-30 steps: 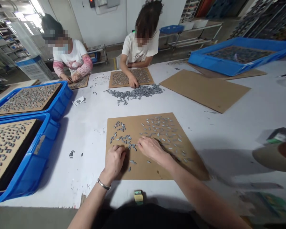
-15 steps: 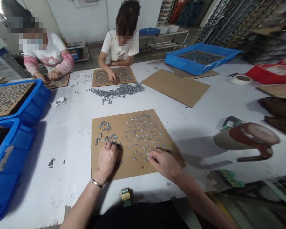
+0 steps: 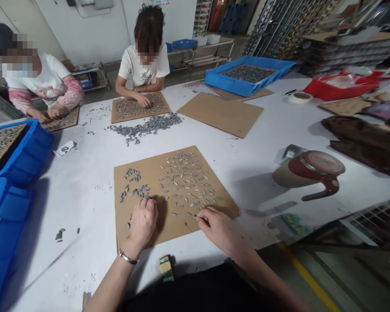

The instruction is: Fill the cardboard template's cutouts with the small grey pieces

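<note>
A brown board (image 3: 156,177) lies on the white table in front of me. On its right half, small grey leaf-shaped pieces (image 3: 188,177) are spread apart in rough rows. Looser clusters of the same pieces (image 3: 140,190) sit on its left half. My left hand (image 3: 144,220), a silver bracelet on its wrist, rests at the lower edge of those clusters with curled fingers; what they hold is hidden. At the lower right of the spread pieces, my right hand (image 3: 218,225) pinches one small grey piece at the board's surface.
Beyond the board lies a heap of grey pieces (image 3: 146,126). Two people work at boards across the table. Blue trays (image 3: 29,147) stand at left, another blue tray (image 3: 250,89) at the back. A bare board (image 3: 221,112), a mug (image 3: 307,171) and a tape roll (image 3: 300,98) are at right.
The view has turned a little to the right. My right hand stays near the lower right of the spread pieces, and my left hand stays by the clusters, its fingers still curled.
</note>
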The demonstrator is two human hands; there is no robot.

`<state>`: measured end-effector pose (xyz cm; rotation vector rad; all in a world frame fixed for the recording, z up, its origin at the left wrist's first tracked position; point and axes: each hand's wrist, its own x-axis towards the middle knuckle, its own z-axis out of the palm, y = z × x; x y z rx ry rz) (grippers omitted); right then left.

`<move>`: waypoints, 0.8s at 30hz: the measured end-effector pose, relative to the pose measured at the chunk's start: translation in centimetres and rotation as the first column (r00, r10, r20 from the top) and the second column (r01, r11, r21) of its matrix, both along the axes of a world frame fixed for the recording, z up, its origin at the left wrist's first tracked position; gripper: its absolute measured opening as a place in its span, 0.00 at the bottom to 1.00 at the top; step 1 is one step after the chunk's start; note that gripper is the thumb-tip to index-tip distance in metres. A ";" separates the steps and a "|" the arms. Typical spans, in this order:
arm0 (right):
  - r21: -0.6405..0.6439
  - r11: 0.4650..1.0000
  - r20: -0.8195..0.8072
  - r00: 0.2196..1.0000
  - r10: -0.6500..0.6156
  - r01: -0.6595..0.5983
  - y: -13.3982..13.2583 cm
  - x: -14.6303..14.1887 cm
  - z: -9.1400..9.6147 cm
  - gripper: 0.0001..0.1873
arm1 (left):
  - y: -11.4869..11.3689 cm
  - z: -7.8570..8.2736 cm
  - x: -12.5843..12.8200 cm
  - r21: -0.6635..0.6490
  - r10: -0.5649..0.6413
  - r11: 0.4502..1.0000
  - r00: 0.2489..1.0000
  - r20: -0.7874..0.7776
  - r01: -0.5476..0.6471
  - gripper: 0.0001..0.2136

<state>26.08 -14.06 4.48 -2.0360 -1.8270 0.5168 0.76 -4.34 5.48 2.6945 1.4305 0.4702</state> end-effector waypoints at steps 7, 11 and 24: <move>0.094 0.995 0.133 0.991 0.016 -0.028 0.3 0.5 -1.8 0.09 | 0.6 0.2 -2.5 -0.012 0.146 0.989 0.989 0.032 -0.145 0.07; 0.202 0.979 0.053 0.998 0.026 -0.036 0.6 0.7 -1.3 0.09 | 0.5 0.2 -4.9 -0.082 0.220 0.974 0.970 0.105 -0.212 0.08; -0.106 0.917 0.293 0.869 0.398 -0.384 9.6 -10.6 3.4 0.12 | -0.8 0.0 -1.6 -0.306 0.029 0.952 0.998 0.057 -0.011 0.10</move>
